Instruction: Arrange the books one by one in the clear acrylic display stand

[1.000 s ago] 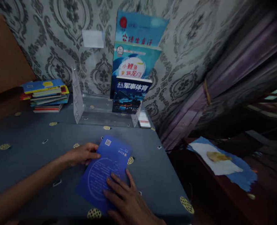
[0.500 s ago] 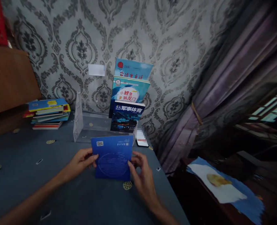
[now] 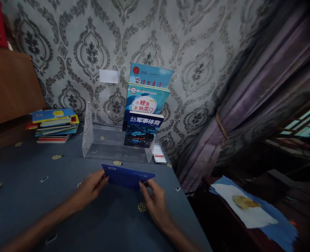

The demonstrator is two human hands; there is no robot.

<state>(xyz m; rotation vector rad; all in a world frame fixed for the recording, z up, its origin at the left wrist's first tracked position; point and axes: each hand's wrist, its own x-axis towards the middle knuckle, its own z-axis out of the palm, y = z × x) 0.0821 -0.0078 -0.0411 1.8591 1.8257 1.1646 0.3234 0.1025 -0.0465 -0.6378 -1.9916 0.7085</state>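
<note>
A thin blue book (image 3: 125,176) is held between my two hands, tilted so that its cover shows foreshortened. My left hand (image 3: 93,183) pinches its left edge, and my right hand (image 3: 153,196) grips the right edge with the thumb in front. Just beyond it stands a clear tiered book rack (image 3: 118,152). On the rack's right side, three books rise in steps: a dark blue one with a night scene (image 3: 143,131) in front, a teal one (image 3: 148,99) in the middle, and a light blue one (image 3: 152,75) at the back.
A pile of books (image 3: 55,126) lies at the left, near a brown wooden cabinet (image 3: 13,84). A phone (image 3: 159,155) rests right of the rack. Beyond the right edge of the table (image 3: 105,224) are a purple curtain (image 3: 202,154) and a white paper (image 3: 245,210) on blue cloth.
The blue book has tipped from nearly upright towards flat, so less of its cover shows. Both hands have kept hold of its edges; the view has shifted slightly.
</note>
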